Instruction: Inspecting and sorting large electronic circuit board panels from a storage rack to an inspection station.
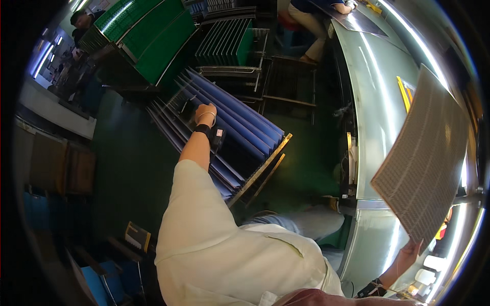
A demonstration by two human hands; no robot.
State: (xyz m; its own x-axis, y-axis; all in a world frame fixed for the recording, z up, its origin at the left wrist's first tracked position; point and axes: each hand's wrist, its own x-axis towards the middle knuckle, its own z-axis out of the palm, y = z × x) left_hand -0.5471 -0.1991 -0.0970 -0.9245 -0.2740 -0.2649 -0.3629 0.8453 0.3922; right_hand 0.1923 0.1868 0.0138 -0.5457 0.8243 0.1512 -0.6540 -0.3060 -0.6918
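My left arm stretches out over a wire rack [260, 171] that holds several thin blue panels [232, 120] standing on edge. Among the panels, my left hand [205, 113] is closed with its fingers curled; what they grip, if anything, is hidden. A dark band and a small black device sit at that wrist. At the far right, my right hand [408, 255] pinches the lower corner of a large flat grey-brown panel [423, 158] with a fine repeated pattern, perhaps a circuit board panel. That panel is tilted upright above the bench.
A long glass-topped bench [370, 102] with bright reflections runs along the right. Behind the rack stand green panels [229, 43] in another rack and a taller green stack [148, 41]. A co-worker [311, 23] sits at the bench's far end; another person [84, 20] is at far left.
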